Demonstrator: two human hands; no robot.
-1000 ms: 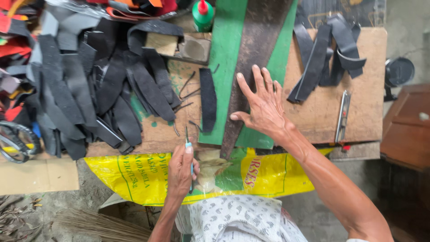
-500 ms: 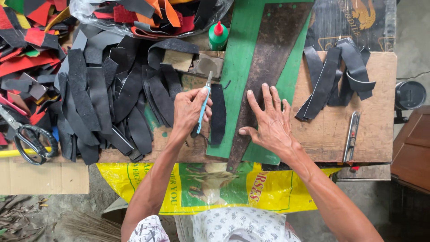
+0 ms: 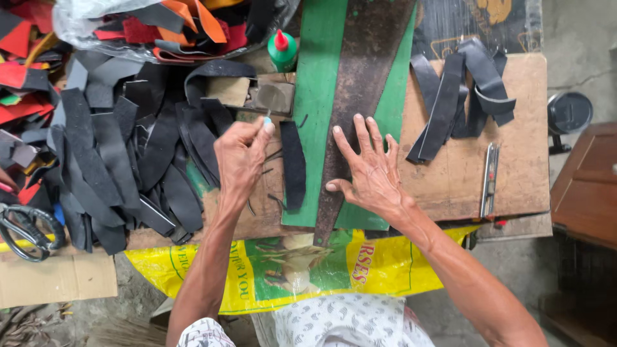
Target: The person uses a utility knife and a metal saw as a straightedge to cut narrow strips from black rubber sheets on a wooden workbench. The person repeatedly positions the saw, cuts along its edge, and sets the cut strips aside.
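Note:
My right hand (image 3: pixel 371 168) lies flat, fingers spread, on a long dark brown leather strip (image 3: pixel 360 83) that runs over a green cutting mat (image 3: pixel 316 83). My left hand (image 3: pixel 240 156) is closed around a small light-blue tool whose tip (image 3: pixel 267 121) pokes out above the fingers. It hovers just left of a short black leather piece (image 3: pixel 294 164) lying at the mat's left edge. Thin black offcuts lie around that piece.
Several black leather strips (image 3: pixel 116 160) are heaped at left, coloured scraps above them. A green glue bottle with red cap (image 3: pixel 282 49) stands at the back. More black strips (image 3: pixel 459 90) and a metal utility knife (image 3: pixel 490 180) lie on the brown board at right. Scissors (image 3: pixel 26 230) sit far left.
My left hand came up from the table's near edge with the blue tool, then shifted left and up beside the black piece. My right hand stayed pressed on the brown strip.

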